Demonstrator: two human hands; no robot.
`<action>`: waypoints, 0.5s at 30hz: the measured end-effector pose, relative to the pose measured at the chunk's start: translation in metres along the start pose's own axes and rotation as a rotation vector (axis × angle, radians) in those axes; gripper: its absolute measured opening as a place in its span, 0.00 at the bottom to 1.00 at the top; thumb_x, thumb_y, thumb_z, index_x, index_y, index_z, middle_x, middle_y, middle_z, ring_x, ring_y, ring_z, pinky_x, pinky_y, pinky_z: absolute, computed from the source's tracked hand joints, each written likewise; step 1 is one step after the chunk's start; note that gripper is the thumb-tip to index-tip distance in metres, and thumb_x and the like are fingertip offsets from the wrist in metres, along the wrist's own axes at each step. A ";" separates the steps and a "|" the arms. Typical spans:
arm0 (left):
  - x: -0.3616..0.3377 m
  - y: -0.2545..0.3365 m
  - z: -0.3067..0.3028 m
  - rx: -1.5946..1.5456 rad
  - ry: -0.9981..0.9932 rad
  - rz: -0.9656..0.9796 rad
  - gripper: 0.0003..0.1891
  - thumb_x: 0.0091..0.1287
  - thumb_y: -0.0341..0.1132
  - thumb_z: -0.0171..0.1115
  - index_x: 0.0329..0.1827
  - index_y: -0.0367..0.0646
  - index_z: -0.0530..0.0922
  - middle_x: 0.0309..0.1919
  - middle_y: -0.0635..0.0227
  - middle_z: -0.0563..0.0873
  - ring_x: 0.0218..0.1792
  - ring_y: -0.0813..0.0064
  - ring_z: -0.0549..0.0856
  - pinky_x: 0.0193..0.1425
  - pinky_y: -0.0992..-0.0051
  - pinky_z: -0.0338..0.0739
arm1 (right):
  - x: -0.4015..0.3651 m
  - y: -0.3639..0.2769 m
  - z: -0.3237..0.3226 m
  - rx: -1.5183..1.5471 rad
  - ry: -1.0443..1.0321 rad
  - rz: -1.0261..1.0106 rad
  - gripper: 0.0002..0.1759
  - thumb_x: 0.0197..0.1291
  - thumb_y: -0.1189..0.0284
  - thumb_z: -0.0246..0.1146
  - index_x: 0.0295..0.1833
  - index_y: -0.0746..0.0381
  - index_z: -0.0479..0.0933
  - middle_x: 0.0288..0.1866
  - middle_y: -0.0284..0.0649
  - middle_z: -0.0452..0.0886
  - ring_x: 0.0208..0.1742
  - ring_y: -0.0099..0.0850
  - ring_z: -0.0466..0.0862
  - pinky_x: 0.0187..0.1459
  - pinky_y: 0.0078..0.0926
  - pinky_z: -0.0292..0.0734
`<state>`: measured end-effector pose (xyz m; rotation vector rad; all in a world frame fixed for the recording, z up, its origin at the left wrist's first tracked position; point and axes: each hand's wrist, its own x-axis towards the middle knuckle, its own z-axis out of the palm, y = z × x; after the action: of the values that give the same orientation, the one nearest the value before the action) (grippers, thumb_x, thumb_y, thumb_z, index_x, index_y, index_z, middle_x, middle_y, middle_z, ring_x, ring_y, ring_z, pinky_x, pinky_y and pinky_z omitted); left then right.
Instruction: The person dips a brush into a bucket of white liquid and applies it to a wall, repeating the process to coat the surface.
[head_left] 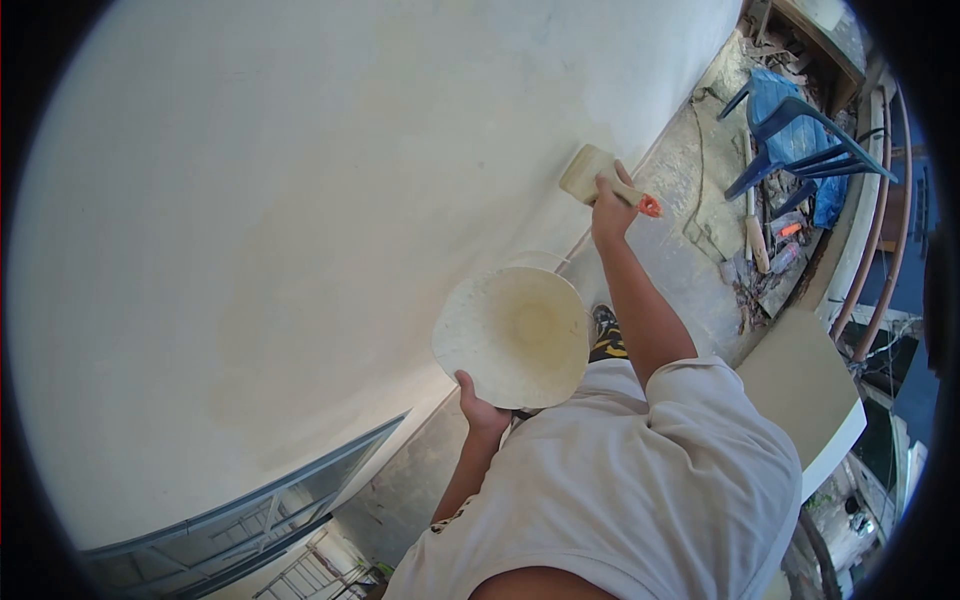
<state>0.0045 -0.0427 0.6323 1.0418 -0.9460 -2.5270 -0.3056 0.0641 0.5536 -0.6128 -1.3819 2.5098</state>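
A wide, pale paintbrush [587, 174] with a red-orange handle end is in my right hand [612, 207], its fingers wrapped round the handle. The brush head is close to the wall [330, 200]; whether it touches cannot be made out. With my left hand [482, 408] I grip the rim of a whitish bucket [465, 325], thumb over the edge and the other fingers hidden beneath. Its mouth faces me, and a yellowish, pale layer shows at the bottom. Darker, damp-looking patches spread over the wall.
A blue plastic chair [790, 130] stands on the concrete floor [675, 270] at the upper right, among debris and bottles. Railings [890, 230] run along the right edge. A blue-grey metal frame [270, 490] is at lower left. My shoe [606, 325] shows below the bucket.
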 end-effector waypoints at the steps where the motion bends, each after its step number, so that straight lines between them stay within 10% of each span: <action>1: 0.001 0.002 0.001 0.014 0.010 -0.010 0.36 0.67 0.60 0.39 0.70 0.43 0.52 0.66 0.58 0.63 0.66 0.56 0.63 0.67 0.57 0.60 | -0.007 0.002 0.012 0.008 -0.011 -0.001 0.25 0.53 0.81 0.59 0.59 0.71 0.68 0.53 0.48 0.75 0.51 0.31 0.77 0.48 0.23 0.76; 15: 0.022 0.019 -0.019 -0.012 -0.103 -0.104 0.34 0.69 0.58 0.36 0.69 0.40 0.52 0.65 0.55 0.63 0.65 0.55 0.64 0.67 0.58 0.60 | -0.092 -0.236 0.111 0.453 -0.411 -0.397 0.27 0.54 0.79 0.59 0.61 0.70 0.64 0.49 0.47 0.75 0.44 0.33 0.80 0.38 0.33 0.82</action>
<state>0.0016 -0.0766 0.6226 0.9901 -0.9243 -2.6904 -0.2777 0.0725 0.8288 0.2531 -0.8622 2.5527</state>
